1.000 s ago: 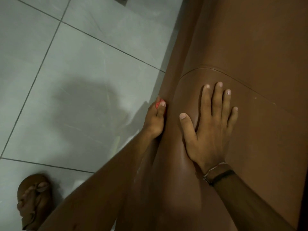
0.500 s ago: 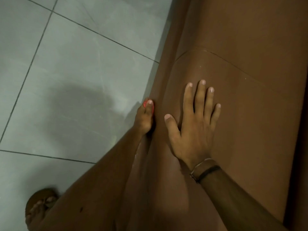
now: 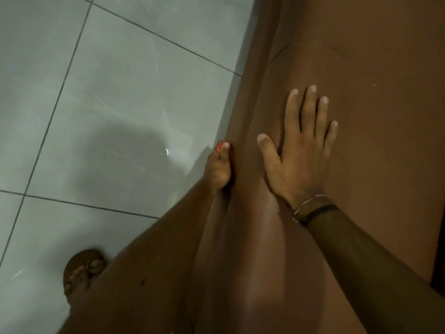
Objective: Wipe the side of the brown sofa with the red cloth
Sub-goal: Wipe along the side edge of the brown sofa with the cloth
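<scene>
Sofa (image 3: 361, 56) fills the right of our view, brown and smooth, its side dropping away toward the tiled floor (image 3: 108, 104). Our left hand (image 3: 218, 169) is clenched around the red cloth (image 3: 219, 147), of which only a small bit shows past the fingertips, and presses it flat against the side of the sofa, partway down the panel. Our right hand (image 3: 298, 150) lies released and open, palm down with fingers spread, on the rounded top of the arm, just beside the left hand, and we judge it is there to brace us. A sandalled foot (image 3: 81, 273) stands on the floor below.

How much has been wiped we cannot tell: the side is seen almost edge-on, and no streaks or damp marks show on it. We judge the wiping to be under way, since the cloth is in contact. The stretch of the side farther ahead and lower toward the floor likely remains.
</scene>
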